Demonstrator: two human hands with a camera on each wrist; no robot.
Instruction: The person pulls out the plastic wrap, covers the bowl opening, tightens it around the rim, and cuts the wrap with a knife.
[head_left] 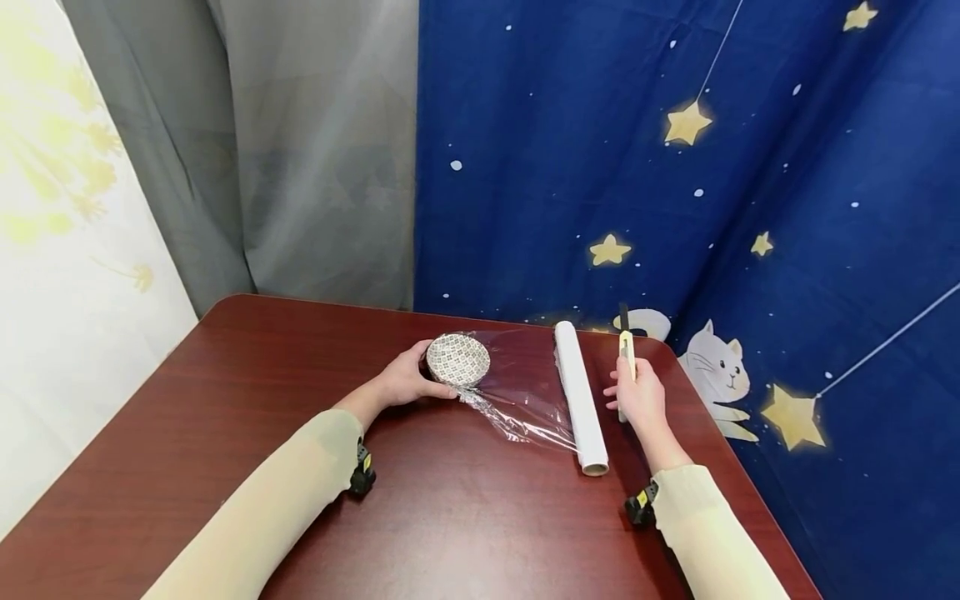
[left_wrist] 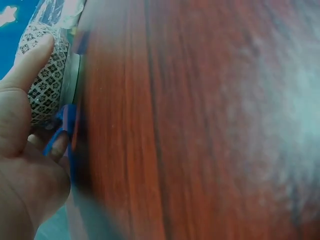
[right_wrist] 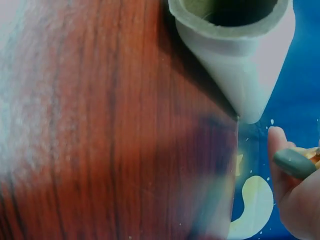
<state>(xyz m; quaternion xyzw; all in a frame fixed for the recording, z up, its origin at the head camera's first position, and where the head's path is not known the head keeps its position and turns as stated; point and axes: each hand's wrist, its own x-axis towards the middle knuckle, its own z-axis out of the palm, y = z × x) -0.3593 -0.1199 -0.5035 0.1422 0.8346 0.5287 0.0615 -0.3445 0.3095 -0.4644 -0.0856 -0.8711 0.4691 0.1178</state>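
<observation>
Clear plastic film (head_left: 517,367) runs from a white cylindrical roll (head_left: 579,392) on the red-brown wooden desk (head_left: 420,517) to a round, grey-patterned bowl (head_left: 458,360) clasped by the left hand (head_left: 401,379). Beside the roll, the right hand (head_left: 642,400) grips a yellow cutter (head_left: 627,346).

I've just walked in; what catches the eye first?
Probably the blue curtain with yellow stars, behind the table. On it, clear film stretches between a white roll and a patterned bowl, which the left hand holds. Right of the roll, the right hand grips a utility knife.
</observation>
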